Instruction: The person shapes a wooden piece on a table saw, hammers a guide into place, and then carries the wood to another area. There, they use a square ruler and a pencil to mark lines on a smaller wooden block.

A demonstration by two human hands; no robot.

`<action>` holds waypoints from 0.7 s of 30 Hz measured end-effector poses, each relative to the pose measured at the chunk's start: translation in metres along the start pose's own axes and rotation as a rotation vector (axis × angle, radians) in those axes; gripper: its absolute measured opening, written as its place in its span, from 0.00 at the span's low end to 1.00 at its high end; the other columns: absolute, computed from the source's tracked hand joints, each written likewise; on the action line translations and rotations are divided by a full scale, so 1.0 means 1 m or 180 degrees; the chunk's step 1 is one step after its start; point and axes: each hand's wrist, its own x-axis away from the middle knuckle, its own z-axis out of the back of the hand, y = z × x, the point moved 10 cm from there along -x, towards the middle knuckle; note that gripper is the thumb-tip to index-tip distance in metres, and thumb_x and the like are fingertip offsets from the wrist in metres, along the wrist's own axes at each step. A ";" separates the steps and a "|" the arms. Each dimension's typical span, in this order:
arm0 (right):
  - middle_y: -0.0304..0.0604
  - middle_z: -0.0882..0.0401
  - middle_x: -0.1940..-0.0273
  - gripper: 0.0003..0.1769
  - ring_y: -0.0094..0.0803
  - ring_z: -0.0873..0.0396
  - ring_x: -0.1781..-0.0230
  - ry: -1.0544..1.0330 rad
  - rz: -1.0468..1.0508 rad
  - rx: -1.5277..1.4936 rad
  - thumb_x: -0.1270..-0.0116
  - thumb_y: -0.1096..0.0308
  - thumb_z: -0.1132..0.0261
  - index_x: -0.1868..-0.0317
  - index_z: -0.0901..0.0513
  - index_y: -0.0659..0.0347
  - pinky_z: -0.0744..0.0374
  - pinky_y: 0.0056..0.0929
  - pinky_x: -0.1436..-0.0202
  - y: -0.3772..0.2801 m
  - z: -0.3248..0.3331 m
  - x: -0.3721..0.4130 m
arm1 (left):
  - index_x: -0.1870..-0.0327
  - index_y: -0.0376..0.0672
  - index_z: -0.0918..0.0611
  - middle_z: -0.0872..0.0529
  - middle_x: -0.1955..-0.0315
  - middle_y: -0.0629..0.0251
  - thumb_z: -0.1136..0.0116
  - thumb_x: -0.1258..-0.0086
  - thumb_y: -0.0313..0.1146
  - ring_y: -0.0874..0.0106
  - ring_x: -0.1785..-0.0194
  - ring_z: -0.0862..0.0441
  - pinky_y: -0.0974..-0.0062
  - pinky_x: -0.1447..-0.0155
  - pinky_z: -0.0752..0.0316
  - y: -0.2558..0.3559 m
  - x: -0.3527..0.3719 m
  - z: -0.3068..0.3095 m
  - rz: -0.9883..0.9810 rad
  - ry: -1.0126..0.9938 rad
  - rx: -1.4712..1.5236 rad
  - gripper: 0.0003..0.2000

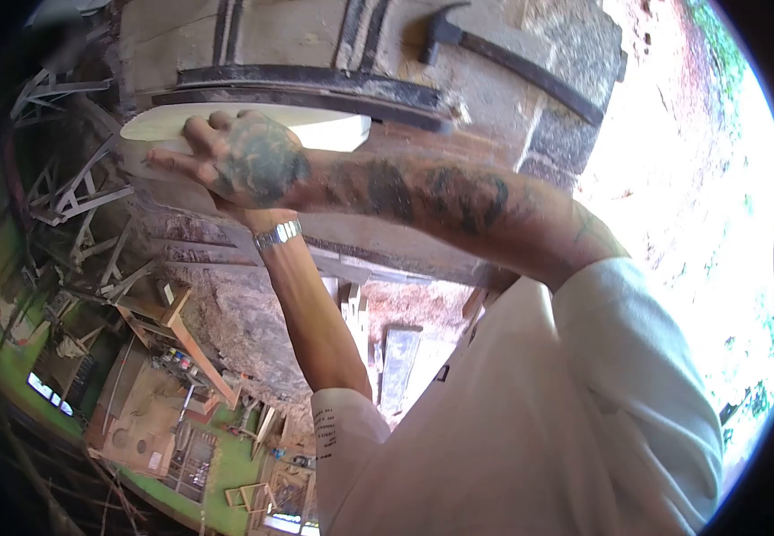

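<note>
A long, pale wooden piece [338, 131] with a rounded left end lies on the workbench. My right hand [257, 156], on the tattooed arm, is closed over it with bent knuckles; the lowest finger reaches further left. What lies under the palm is hidden. My left hand [248, 213], with a metal watch [278, 234] at the wrist, is tucked just below the right one. Its fingers are covered, so its grip does not show. Dark bars [307, 82] run along the bench just beyond the piece.
Across the worn workbench [289, 31], a claw hammer [517, 67] lies at the far right. A wooden frame [181, 348] and several boards stand at lower left, over a green floor [235, 460]. Pale metal trusses [74, 192] rise at left. Bright outdoor ground lies to the right.
</note>
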 end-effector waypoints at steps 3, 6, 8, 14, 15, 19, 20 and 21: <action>0.43 0.23 0.55 0.36 0.39 0.16 0.58 -0.0335 0.0483 0.0029 0.40 0.54 0.28 0.29 0.25 0.32 0.14 0.41 0.61 -0.001 -0.014 -0.006 | 0.20 0.46 0.38 0.31 0.25 0.61 0.61 0.13 0.53 0.63 0.20 0.35 0.57 0.20 0.33 0.001 -0.007 0.010 -0.0148 -0.0117 -0.0372 0.29; 0.47 0.22 0.52 0.45 0.42 0.15 0.55 -0.0451 0.0615 0.0142 0.44 0.55 0.25 0.24 0.30 0.34 0.13 0.42 0.60 -0.005 -0.033 -0.006 | 0.20 0.46 0.38 0.32 0.24 0.61 0.61 0.13 0.52 0.64 0.20 0.35 0.58 0.20 0.32 -0.001 -0.019 0.019 -0.0638 -0.0479 -0.1485 0.29; 0.49 0.22 0.49 0.49 0.44 0.15 0.53 -0.0680 0.0783 0.0059 0.46 0.56 0.23 0.22 0.32 0.35 0.13 0.42 0.59 -0.006 -0.025 -0.010 | 0.20 0.46 0.38 0.32 0.24 0.61 0.61 0.13 0.52 0.64 0.20 0.35 0.58 0.20 0.32 -0.003 -0.023 0.027 -0.1096 -0.0593 -0.2342 0.28; 0.55 0.22 0.42 0.45 0.48 0.15 0.48 -0.1267 0.1001 0.0232 0.41 0.49 0.25 0.23 0.30 0.42 0.13 0.48 0.52 -0.010 -0.035 -0.018 | 0.27 0.49 0.26 0.23 0.29 0.61 0.59 0.15 0.56 0.64 0.27 0.25 0.60 0.25 0.27 0.000 -0.011 0.002 0.0085 0.0023 0.1029 0.27; 0.55 0.22 0.42 0.44 0.49 0.15 0.48 -0.1249 0.1043 0.0239 0.41 0.50 0.25 0.23 0.30 0.42 0.13 0.48 0.52 -0.012 -0.033 -0.019 | 0.27 0.49 0.25 0.21 0.30 0.59 0.61 0.15 0.58 0.63 0.28 0.23 0.62 0.28 0.23 -0.004 -0.022 0.006 0.0101 -0.0048 0.1188 0.28; 0.56 0.20 0.45 0.42 0.52 0.14 0.51 -0.0899 0.1282 0.0149 0.41 0.52 0.27 0.25 0.28 0.43 0.13 0.49 0.52 -0.023 -0.028 -0.026 | 0.31 0.48 0.25 0.13 0.40 0.65 0.49 0.19 0.61 0.71 0.37 0.16 0.71 0.36 0.16 0.016 -0.036 -0.019 -0.0479 -0.1176 0.1195 0.28; 0.56 0.19 0.46 0.41 0.52 0.14 0.51 -0.0818 0.1320 0.0107 0.40 0.53 0.27 0.25 0.27 0.43 0.13 0.49 0.51 -0.026 -0.028 -0.028 | 0.30 0.48 0.25 0.14 0.40 0.65 0.51 0.18 0.60 0.72 0.37 0.15 0.73 0.38 0.16 0.003 -0.054 -0.002 -0.0434 -0.0975 0.1149 0.28; 0.57 0.19 0.47 0.40 0.53 0.14 0.52 -0.0699 0.1344 0.0071 0.40 0.54 0.28 0.25 0.27 0.44 0.14 0.50 0.51 -0.027 -0.027 -0.030 | 0.30 0.47 0.26 0.14 0.40 0.65 0.52 0.17 0.60 0.73 0.38 0.15 0.76 0.40 0.16 -0.008 -0.066 0.010 -0.0380 -0.0812 0.1083 0.28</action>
